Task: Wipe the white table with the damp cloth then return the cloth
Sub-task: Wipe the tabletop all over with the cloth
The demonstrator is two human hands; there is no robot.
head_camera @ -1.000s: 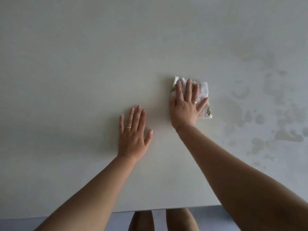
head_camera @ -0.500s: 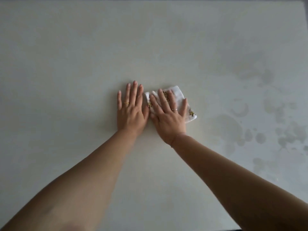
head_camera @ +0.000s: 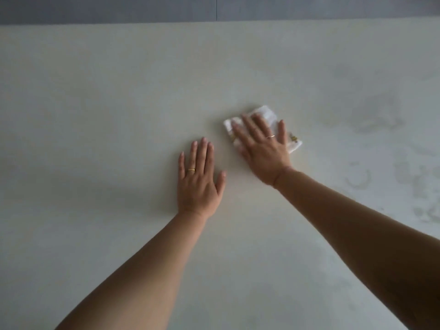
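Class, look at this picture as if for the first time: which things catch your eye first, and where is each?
Two bare forearms reach up from the bottom edge onto a wide white table. The right hand presses flat on a small folded white cloth with a yellow print, right of centre. The left hand lies flat on the bare top beside it, while faint damp smears mark the table's right side.

Left hand (head_camera: 198, 178) flat, fingers together, right hand (head_camera: 264, 151) flat, fingers spread, both arms outstretched
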